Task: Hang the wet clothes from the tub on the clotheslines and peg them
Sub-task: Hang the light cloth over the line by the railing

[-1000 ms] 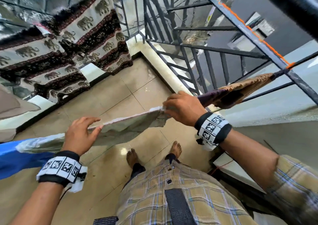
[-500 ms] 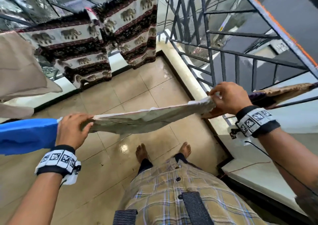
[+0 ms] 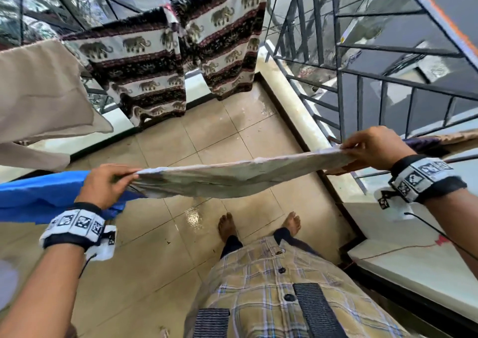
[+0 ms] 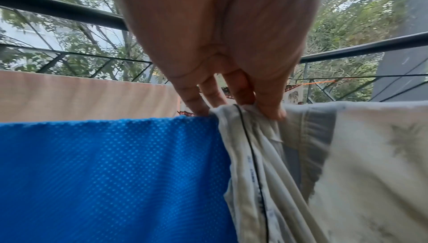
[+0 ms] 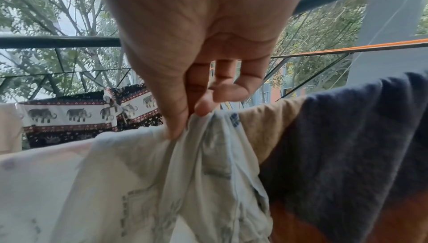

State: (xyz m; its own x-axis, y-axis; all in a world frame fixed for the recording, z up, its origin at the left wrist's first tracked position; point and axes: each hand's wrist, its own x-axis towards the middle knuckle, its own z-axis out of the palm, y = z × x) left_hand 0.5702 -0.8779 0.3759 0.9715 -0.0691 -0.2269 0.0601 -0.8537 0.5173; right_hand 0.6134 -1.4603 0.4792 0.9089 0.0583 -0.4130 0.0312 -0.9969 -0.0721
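Observation:
A pale printed cloth (image 3: pixel 240 174) is stretched along a clothesline between my two hands. My left hand (image 3: pixel 108 182) pinches its left end, right beside a blue garment (image 3: pixel 38 195) hanging on the same line. In the left wrist view the fingers (image 4: pixel 268 107) bunch the pale cloth (image 4: pixel 347 155) against the blue garment (image 4: pixel 111 173). My right hand (image 3: pixel 372 148) pinches the right end; in the right wrist view thumb and fingers (image 5: pixel 178 128) grip the pale cloth (image 5: pixel 139 183) next to a tan and dark blue garment (image 5: pixel 347 137). The tub and pegs are out of sight.
An elephant-print cloth (image 3: pixel 160 60) and a beige cloth (image 3: pixel 38 91) hang on a farther line. Metal railings (image 3: pixel 336 79) enclose the balcony at right, above a low ledge (image 3: pixel 292 91). My bare feet (image 3: pixel 227 223) stand on wet tiles.
Both hands have moved apart along the line, the left toward the blue garment and the right toward the railing, spreading the pale cloth out flatter.

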